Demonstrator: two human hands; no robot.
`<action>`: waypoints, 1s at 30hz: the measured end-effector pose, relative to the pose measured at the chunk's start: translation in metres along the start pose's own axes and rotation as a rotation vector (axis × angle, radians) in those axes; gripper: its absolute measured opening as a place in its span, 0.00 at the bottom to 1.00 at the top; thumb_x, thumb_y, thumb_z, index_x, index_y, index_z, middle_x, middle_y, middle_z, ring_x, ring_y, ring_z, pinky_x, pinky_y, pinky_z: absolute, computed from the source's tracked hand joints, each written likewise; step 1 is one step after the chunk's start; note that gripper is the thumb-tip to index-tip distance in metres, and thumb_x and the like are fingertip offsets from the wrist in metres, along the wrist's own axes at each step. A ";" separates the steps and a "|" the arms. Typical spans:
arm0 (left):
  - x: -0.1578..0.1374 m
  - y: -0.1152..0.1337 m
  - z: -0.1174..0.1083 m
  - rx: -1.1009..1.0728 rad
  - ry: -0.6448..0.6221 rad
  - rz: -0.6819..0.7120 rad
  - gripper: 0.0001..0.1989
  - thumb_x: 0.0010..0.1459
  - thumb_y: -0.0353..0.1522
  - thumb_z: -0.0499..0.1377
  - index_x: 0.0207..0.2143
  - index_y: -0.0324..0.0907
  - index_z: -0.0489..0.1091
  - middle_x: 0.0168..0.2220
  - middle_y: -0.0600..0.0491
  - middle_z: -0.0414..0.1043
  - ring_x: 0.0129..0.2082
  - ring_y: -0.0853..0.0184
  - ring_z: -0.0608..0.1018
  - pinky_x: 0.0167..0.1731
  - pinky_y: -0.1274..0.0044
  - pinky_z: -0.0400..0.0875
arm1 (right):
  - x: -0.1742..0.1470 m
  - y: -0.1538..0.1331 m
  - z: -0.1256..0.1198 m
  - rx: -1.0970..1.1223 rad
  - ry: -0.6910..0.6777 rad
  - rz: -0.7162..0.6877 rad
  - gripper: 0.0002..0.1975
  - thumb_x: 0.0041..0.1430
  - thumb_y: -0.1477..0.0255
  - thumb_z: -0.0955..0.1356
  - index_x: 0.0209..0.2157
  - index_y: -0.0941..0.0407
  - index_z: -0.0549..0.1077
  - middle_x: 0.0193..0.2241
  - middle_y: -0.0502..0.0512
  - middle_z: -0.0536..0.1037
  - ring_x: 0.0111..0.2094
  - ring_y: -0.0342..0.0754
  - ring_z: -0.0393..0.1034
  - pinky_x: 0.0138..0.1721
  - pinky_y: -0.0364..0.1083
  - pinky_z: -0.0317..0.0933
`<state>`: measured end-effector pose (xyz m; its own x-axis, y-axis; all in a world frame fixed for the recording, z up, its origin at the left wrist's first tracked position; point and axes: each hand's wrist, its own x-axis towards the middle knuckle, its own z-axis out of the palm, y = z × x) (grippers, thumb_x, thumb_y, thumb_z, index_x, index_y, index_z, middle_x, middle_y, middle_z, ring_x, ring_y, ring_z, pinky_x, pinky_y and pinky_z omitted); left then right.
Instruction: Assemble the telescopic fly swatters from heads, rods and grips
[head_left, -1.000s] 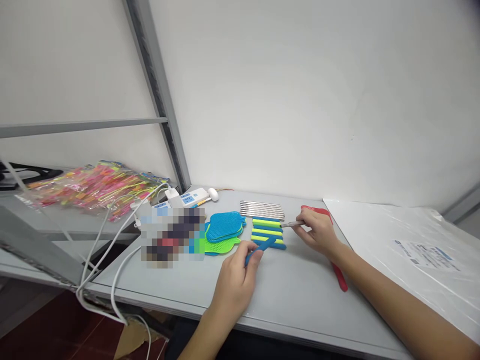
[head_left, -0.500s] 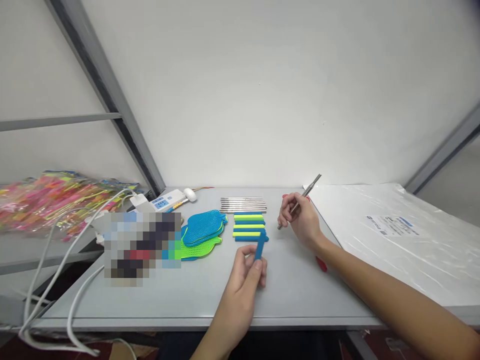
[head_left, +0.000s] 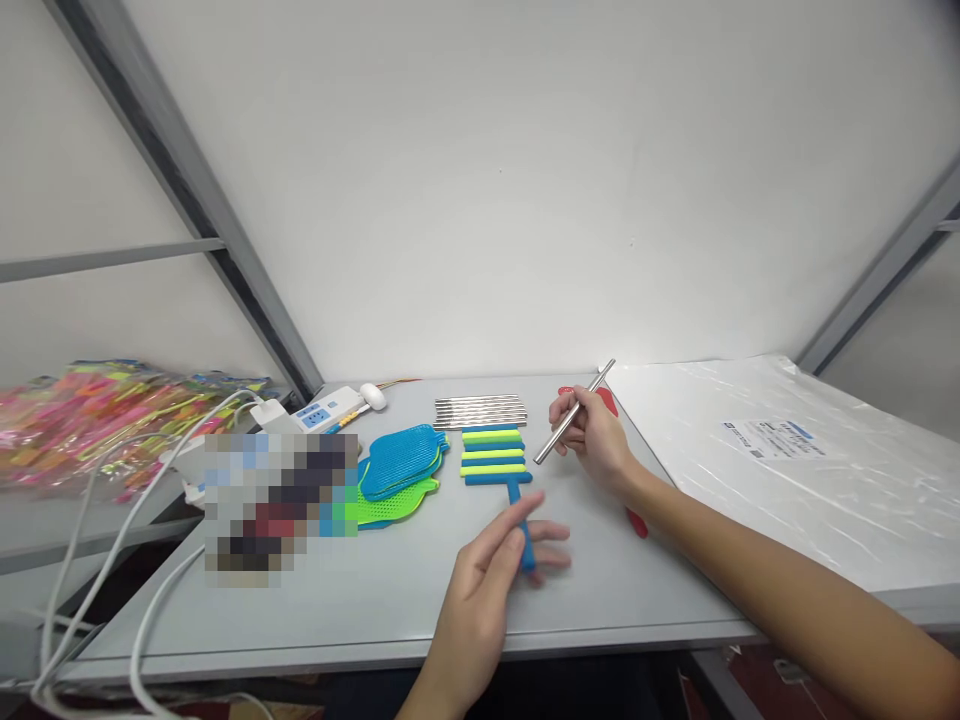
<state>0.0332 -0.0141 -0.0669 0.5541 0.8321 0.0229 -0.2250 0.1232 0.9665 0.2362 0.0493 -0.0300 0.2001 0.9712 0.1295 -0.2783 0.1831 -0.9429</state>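
Note:
Between the thumb and fingers of my left hand [head_left: 484,575] is a blue handle tube [head_left: 526,545], its other fingers spread out. My right hand [head_left: 596,430] grips a silver metal rod [head_left: 555,438], slanting up to the right and apart from the tube. Just beyond my left hand lies a row of blue and yellow-green handle tubes [head_left: 493,456]. Several more silver rods [head_left: 480,410] lie side by side behind that row. To the left, blue mesh fly-swatter heads [head_left: 405,460] are stacked on a green one [head_left: 394,505].
A red object [head_left: 637,522] lies partly hidden under my right arm. White wrapped sheeting [head_left: 705,430] covers the table's right side. At left are a power strip [head_left: 319,412], white cables [head_left: 150,620], a blurred-out patch and bagged colourful goods [head_left: 112,420].
My left hand has turned the blue tube so that it tips forward and down, and its fingers have spread. My right hand has brought the rod's lower end nearer the left hand.

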 end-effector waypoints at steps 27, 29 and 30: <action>0.000 -0.002 0.013 0.442 0.083 0.000 0.19 0.67 0.45 0.46 0.30 0.43 0.62 0.26 0.57 0.60 0.26 0.70 0.63 0.28 0.79 0.59 | -0.034 -0.019 0.022 -0.164 -0.187 -0.097 0.25 0.63 0.49 0.59 0.24 0.54 0.65 0.17 0.44 0.56 0.18 0.41 0.54 0.22 0.42 0.56; 0.000 -0.004 0.012 0.425 0.122 0.004 0.19 0.66 0.46 0.48 0.32 0.43 0.65 0.27 0.56 0.62 0.26 0.70 0.63 0.28 0.79 0.59 | -0.034 -0.019 0.022 -0.158 -0.191 -0.091 0.25 0.63 0.48 0.59 0.24 0.54 0.64 0.16 0.43 0.54 0.18 0.41 0.53 0.22 0.42 0.57; 0.000 -0.004 0.012 0.425 0.130 0.005 0.19 0.66 0.46 0.48 0.32 0.43 0.66 0.27 0.56 0.62 0.26 0.70 0.63 0.28 0.80 0.59 | -0.034 -0.020 0.022 -0.159 -0.200 -0.083 0.25 0.62 0.48 0.59 0.24 0.54 0.64 0.16 0.43 0.53 0.18 0.41 0.53 0.22 0.42 0.57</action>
<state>0.0439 -0.0215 -0.0680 0.4420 0.8967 0.0222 0.1368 -0.0919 0.9863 0.2139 0.0157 -0.0090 0.0222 0.9677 0.2512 -0.1148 0.2521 -0.9609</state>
